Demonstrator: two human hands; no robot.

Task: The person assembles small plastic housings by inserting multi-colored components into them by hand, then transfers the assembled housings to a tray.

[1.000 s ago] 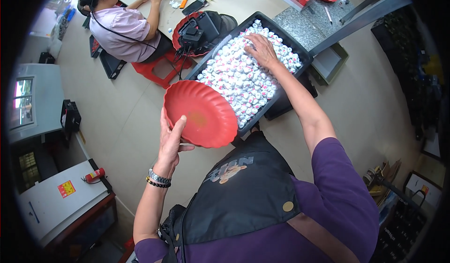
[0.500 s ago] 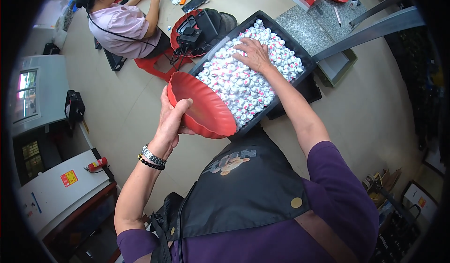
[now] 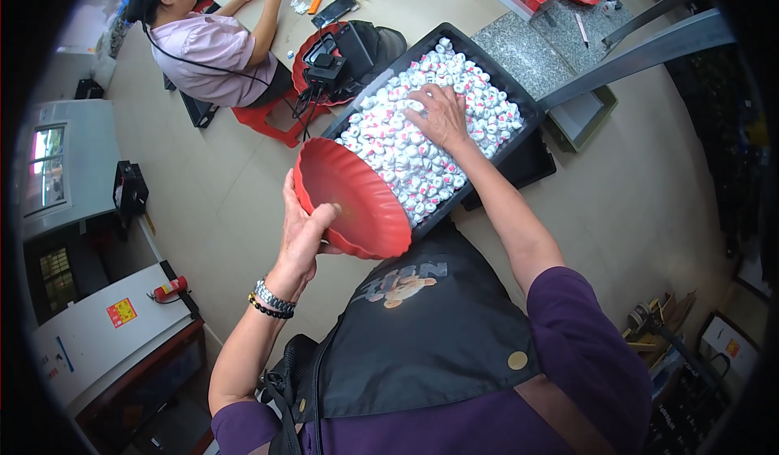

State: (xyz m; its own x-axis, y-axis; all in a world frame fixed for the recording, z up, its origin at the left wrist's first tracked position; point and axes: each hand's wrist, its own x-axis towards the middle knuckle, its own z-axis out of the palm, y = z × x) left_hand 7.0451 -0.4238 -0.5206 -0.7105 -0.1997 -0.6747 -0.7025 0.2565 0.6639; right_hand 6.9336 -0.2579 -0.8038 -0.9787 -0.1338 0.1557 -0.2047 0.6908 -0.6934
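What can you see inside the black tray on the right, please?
The black tray is heaped with small white pieces bearing red marks. The right hand lies flat on the heap, covering the pieces beneath it. The tray's floor is hidden under the pile.

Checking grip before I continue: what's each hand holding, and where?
The left hand holds the red bowl by its near rim. The right hand rests flat on the small white pieces in the black tray, gripping nothing visible.
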